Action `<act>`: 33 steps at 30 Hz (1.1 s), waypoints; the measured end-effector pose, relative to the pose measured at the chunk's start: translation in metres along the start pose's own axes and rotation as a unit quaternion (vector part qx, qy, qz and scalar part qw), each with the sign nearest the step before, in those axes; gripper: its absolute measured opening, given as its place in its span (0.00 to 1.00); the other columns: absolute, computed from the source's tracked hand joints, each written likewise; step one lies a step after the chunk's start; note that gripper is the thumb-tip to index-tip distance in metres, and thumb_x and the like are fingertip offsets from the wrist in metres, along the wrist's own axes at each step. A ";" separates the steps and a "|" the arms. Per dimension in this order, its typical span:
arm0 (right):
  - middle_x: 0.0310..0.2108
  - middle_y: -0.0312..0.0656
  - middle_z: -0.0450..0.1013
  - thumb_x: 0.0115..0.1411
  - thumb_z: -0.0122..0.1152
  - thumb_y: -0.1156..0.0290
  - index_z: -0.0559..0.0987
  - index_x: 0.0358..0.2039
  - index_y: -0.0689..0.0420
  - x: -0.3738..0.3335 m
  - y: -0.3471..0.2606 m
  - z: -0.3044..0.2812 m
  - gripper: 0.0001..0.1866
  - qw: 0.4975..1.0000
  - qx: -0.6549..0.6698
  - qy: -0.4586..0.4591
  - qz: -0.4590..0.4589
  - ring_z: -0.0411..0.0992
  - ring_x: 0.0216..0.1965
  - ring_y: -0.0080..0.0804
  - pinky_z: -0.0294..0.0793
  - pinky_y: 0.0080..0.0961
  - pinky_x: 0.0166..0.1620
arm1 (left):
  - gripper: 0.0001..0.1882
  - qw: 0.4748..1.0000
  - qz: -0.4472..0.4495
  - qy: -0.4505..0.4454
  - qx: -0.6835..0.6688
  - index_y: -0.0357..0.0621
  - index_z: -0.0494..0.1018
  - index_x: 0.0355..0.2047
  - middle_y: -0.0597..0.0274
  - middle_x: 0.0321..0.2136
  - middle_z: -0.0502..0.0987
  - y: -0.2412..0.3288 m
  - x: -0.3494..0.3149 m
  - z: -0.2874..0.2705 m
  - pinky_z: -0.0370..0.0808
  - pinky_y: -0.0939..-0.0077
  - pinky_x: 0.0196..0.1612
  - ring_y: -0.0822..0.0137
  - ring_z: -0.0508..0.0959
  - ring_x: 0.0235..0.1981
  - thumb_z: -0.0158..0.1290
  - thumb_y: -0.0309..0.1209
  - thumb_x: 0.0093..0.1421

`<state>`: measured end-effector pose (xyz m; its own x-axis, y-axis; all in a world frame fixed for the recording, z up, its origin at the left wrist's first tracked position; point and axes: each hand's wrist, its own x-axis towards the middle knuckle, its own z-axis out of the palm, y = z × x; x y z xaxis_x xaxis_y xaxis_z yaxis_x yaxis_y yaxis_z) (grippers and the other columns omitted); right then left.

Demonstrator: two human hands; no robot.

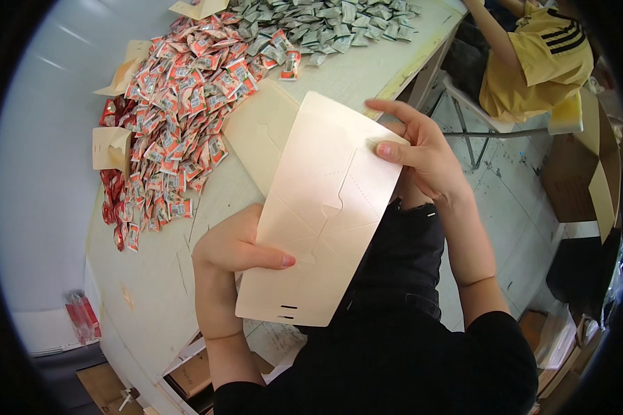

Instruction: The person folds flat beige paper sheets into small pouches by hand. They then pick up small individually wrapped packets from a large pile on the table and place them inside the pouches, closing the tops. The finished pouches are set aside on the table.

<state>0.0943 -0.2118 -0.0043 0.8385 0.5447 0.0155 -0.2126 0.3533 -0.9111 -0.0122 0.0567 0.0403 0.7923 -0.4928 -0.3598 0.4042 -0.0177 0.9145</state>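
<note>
Between both hands, above my lap, I hold a cream cardboard sheet (332,200) at a tilt. It has cut lines, creases and two dark slots at its lower end. My left hand (232,242) grips its left edge, thumb on top and fingers hidden beneath. At the upper right corner, my right hand (422,149) pinches it with the thumb on top and the index finger reaching past the edge. Another cream cardboard piece (259,128) lies on the table just behind the held sheet.
Left of me, the pale table (156,283) carries a heap of red-and-white packets (194,90). Green packets (318,28) lie at its far end. Small folded cardboard pieces (111,149) stand along the heap. A person in a yellow shirt (533,66) sits far right, near an open carton (581,166).
</note>
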 end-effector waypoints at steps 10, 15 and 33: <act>0.30 0.38 0.76 0.59 0.59 0.76 0.74 0.32 0.59 -0.012 0.039 0.030 0.03 0.974 0.161 0.151 -0.044 0.73 0.29 0.20 0.72 0.16 0.32 | 0.23 0.882 0.349 0.243 -0.203 0.27 0.60 0.55 0.44 0.51 0.68 -0.037 0.069 0.065 0.67 0.54 0.58 0.52 0.73 0.50 0.49 0.27 0.62; 0.33 0.40 0.76 0.58 0.57 0.80 0.74 0.35 0.64 -0.019 0.023 0.028 0.05 0.990 0.089 0.101 -0.049 0.74 0.32 0.22 0.76 0.18 0.35 | 0.09 0.867 0.318 0.377 -0.062 0.26 0.72 0.39 0.53 0.33 0.78 -0.027 0.063 0.052 0.80 0.76 0.36 0.68 0.80 0.34 0.53 0.22 0.60; 0.32 0.41 0.76 0.53 0.56 0.82 0.73 0.41 0.68 -0.007 0.013 0.022 0.13 0.990 0.038 0.125 -0.052 0.74 0.28 0.21 0.74 0.16 0.30 | 0.09 0.850 0.324 0.416 0.014 0.26 0.74 0.35 0.55 0.29 0.79 -0.025 0.065 0.066 0.77 0.83 0.30 0.75 0.77 0.26 0.53 0.23 0.61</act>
<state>0.0751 -0.1946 -0.0070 0.9539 0.3001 -0.0035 -0.1476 0.4592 -0.8760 -0.0007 -0.0321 0.0056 0.8980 0.3776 0.2259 -0.2422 -0.0044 0.9702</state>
